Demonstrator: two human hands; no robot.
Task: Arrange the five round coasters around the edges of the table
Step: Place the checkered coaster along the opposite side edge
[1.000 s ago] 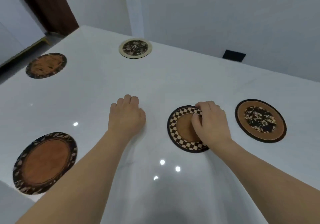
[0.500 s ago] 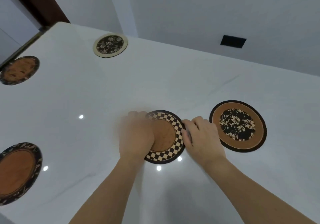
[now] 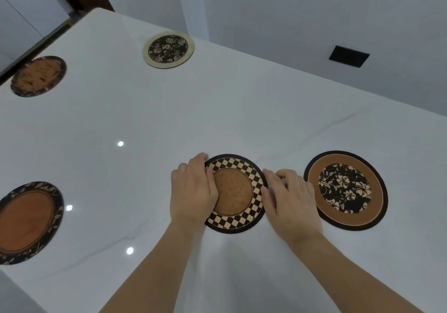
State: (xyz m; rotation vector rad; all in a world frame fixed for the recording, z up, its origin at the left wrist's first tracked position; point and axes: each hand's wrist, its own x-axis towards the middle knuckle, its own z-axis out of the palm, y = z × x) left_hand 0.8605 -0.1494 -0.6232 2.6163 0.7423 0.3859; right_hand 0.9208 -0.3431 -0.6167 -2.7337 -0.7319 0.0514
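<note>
Head view: white table (image 3: 217,109) seen from above, 5 round coasters on it, both forearms reaching in from the near side.
Checkered coaster (image 3: 238,192): lies flat near the middle of the near part of the table, well in from any edge, between the 2 hands.
Left hand (image 3: 192,191): fingers curled over the coaster's left rim, thumb lying on the brown centre; it holds that side.
Right hand (image 3: 289,199): fingers together and bent, tips against the coaster's right rim; whether they hook under it, cannot tell.
Change over 1 s: the left hand, which was resting as a loose fist on bare table apart from the coaster, has come across onto its left rim; the right hand has slid off the coaster's top to its right edge.
Meaning: judged a switch to a 2-handed grasp, a lift or slide of this coaster about to begin.
Other coasters: flowered brown one (image 3: 346,190) just beside the right hand; leaf-rimmed one (image 3: 27,222) at the left edge; dark brown one (image 3: 38,76) at the far left edge; cream-rimmed floral one (image 3: 168,50) at the far edge.
Progress: 3 coasters look placed at edges; checkered and flowered brown ones seem left to place.
</note>
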